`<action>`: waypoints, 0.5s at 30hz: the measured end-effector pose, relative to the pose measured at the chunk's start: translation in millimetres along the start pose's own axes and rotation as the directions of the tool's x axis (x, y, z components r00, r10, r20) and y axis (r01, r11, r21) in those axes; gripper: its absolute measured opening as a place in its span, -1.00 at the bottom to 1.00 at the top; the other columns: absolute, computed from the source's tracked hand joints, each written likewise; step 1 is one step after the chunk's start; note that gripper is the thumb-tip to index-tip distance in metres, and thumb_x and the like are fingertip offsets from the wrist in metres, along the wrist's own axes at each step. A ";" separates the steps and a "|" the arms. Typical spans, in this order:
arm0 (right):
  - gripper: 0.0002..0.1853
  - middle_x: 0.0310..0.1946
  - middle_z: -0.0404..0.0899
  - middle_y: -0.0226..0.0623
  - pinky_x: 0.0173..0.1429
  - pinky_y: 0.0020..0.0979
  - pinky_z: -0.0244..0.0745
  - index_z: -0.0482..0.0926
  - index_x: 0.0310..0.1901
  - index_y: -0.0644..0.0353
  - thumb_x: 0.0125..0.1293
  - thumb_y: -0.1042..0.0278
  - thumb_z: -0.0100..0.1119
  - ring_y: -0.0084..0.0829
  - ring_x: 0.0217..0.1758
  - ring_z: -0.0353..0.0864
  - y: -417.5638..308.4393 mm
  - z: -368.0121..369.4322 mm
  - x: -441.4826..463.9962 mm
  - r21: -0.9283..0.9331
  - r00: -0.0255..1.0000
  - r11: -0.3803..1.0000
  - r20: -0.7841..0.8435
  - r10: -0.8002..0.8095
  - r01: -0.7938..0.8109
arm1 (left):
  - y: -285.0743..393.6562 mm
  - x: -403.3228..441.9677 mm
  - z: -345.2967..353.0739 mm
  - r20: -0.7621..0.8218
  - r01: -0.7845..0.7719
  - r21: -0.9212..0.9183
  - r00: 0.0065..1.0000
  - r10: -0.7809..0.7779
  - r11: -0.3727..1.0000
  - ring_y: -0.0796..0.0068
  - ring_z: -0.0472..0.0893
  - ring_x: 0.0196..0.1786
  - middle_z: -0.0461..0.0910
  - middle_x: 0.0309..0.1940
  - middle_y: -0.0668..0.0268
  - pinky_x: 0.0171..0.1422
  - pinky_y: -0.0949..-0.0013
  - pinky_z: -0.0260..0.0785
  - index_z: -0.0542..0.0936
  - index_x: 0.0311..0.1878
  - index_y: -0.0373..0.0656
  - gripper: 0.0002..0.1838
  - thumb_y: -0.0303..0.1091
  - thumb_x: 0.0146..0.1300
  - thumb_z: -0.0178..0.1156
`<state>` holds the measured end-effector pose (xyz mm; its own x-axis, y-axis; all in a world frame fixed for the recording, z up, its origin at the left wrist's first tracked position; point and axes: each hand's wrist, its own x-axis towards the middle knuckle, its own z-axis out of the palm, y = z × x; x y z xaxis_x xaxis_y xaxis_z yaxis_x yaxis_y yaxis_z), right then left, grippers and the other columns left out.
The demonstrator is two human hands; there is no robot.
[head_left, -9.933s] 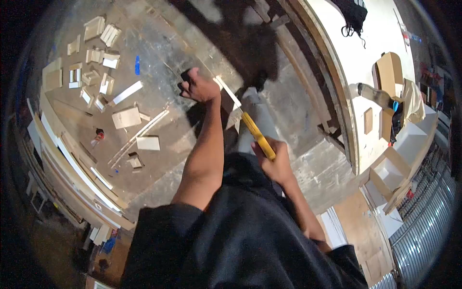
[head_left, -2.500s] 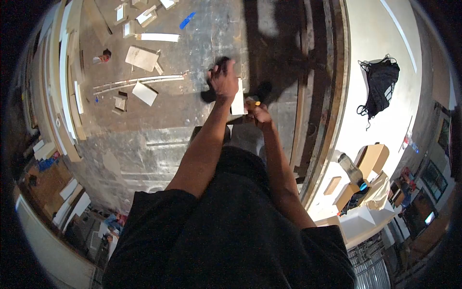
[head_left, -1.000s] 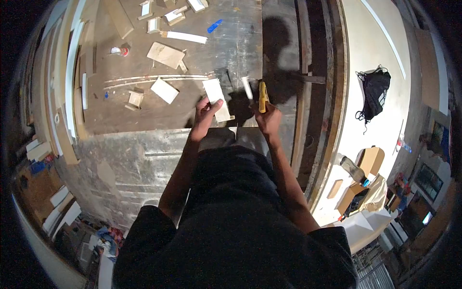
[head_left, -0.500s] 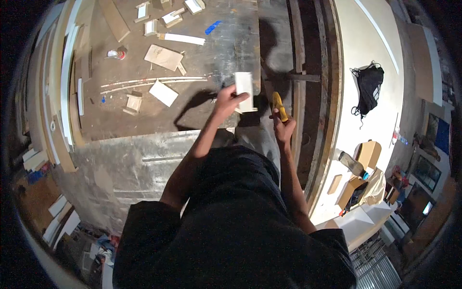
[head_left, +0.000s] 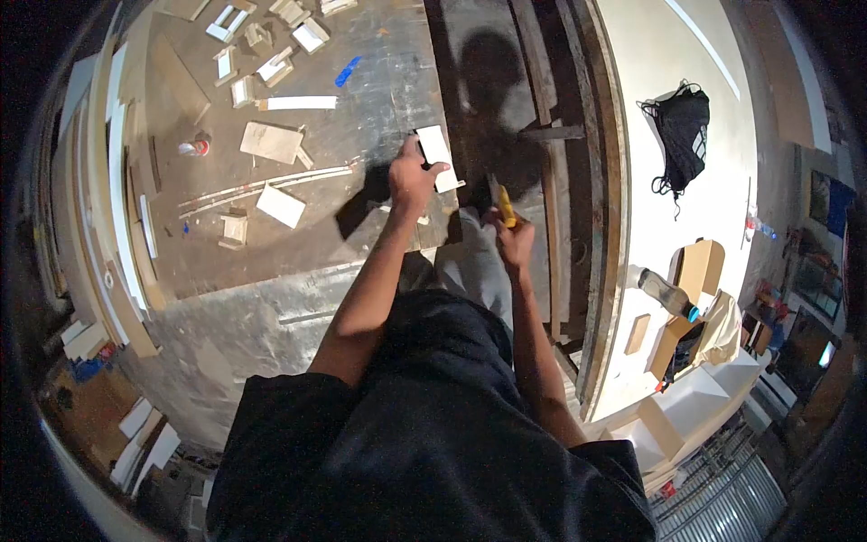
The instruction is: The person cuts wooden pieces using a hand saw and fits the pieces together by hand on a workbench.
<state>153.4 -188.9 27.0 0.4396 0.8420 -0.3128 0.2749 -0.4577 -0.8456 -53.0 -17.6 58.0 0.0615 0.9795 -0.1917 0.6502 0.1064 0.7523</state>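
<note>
My left hand [head_left: 413, 181] grips the left side of a small white board [head_left: 438, 155], its thumb across the board's face. The board is near the right edge of the dark worktable [head_left: 316, 212], and a thin strip sticks out at its lower end. To the right, my right hand [head_left: 515, 239] is closed around a yellow-handled cutter [head_left: 506, 208], which points up and away from me. A gap separates the cutter from the board. Whether the board rests flat on the table I cannot tell.
Several small wood-and-white assemblies [head_left: 275, 68], a blue piece [head_left: 347, 71] and a loose white panel [head_left: 281, 206] lie on the worktable. On the white surface at right are a black drawstring bag [head_left: 679, 135], a bottle [head_left: 666, 294] and an open cardboard box [head_left: 700, 271].
The white board has moved slightly left and forward with my left hand. My right hand and the cutter have also shifted left. The whole view has turned a little.
</note>
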 end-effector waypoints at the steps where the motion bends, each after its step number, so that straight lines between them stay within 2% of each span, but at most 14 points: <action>1: -0.69 -0.46 0.65 -0.47 -0.38 -0.50 0.37 0.75 -0.17 0.36 0.37 0.20 0.46 -0.68 -0.47 0.50 -14.5 4.8 8.9 0.005 1.000 1.000 -0.002 0.004 -0.004 | -0.7 4.1 -0.4 0.010 -0.029 0.076 1.000 0.029 0.997 -0.04 0.73 -0.17 0.71 -0.26 0.05 -0.09 0.03 0.55 0.46 0.25 -0.22 -0.14 -0.12 -0.08 0.69; 3: -0.68 -0.47 0.67 -0.50 -0.36 -0.47 0.41 0.76 -0.19 0.34 0.34 0.17 0.50 -0.67 -0.45 0.52 -42.4 26.2 21.7 0.108 0.982 0.981 0.108 0.152 -0.164 | -2.5 11.9 -1.0 0.052 -0.041 0.100 0.998 0.036 0.994 -0.04 0.74 -0.17 0.72 -0.26 0.06 -0.09 0.03 0.56 0.46 0.26 -0.22 -0.11 -0.11 -0.10 0.70; 5: -0.66 -0.48 0.66 -0.52 -0.37 -0.47 0.40 0.76 -0.20 0.34 0.32 0.15 0.52 -0.67 -0.46 0.50 -31.7 54.6 43.9 0.092 0.977 0.980 0.134 0.163 -0.176 | -1.7 15.7 -3.1 0.086 -0.056 0.126 0.995 0.045 0.990 -0.04 0.74 -0.16 0.72 -0.27 0.08 -0.09 0.03 0.56 0.45 0.27 -0.22 -0.08 -0.09 -0.12 0.71; 7: -0.64 -0.49 0.64 -0.53 -0.37 -0.46 0.39 0.76 -0.21 0.34 0.30 0.13 0.55 -0.67 -0.46 0.48 -21.3 70.4 55.6 0.077 0.973 0.980 0.156 0.168 -0.182 | 2.0 20.2 -4.9 0.151 0.030 0.109 0.987 -0.047 0.994 -0.03 0.75 -0.14 0.73 -0.25 0.10 -0.06 0.03 0.57 0.42 0.31 -0.21 -0.02 -0.06 -0.15 0.73; 10: -0.62 -0.51 0.59 -0.56 -0.44 -0.49 0.29 0.76 -0.25 0.32 0.28 0.09 0.57 -0.69 -0.53 0.38 -26.1 70.9 59.2 0.014 0.989 0.994 0.105 0.106 -0.108 | 8.6 21.4 -6.5 0.161 0.045 0.185 0.984 -0.075 0.982 -0.02 0.75 -0.11 0.74 -0.24 0.11 -0.03 0.01 0.58 0.41 0.34 -0.19 0.00 -0.03 -0.15 0.73; 14: -0.58 -0.48 0.66 -0.49 -0.36 -0.48 0.40 0.76 -0.25 0.33 0.22 0.06 0.62 -0.66 -0.47 0.48 -40.4 61.7 56.1 0.035 0.964 0.974 0.155 0.217 -0.225 | 11.6 20.7 -3.1 0.157 0.041 0.214 0.985 -0.076 0.976 -0.02 0.75 -0.10 0.74 -0.26 0.10 -0.01 -0.01 0.57 0.39 0.37 -0.18 0.01 -0.02 -0.12 0.71; 15: -0.56 -0.46 0.68 -0.46 -0.32 -0.46 0.44 0.76 -0.25 0.35 0.20 0.05 0.64 -0.65 -0.42 0.53 -38.9 62.0 57.0 0.044 0.955 0.967 0.173 0.239 -0.250 | 11.8 21.5 -2.0 0.135 0.069 0.243 0.985 -0.104 0.968 -0.05 0.75 -0.08 0.72 -0.12 0.03 -0.01 -0.01 0.57 0.37 0.38 -0.16 0.03 -0.01 -0.12 0.71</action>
<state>114.7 -105.4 15.2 0.3379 0.7445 -0.5759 0.1179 -0.6405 -0.7588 -45.5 5.0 64.1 0.0951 0.9311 -0.3521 0.8171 0.1290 0.5619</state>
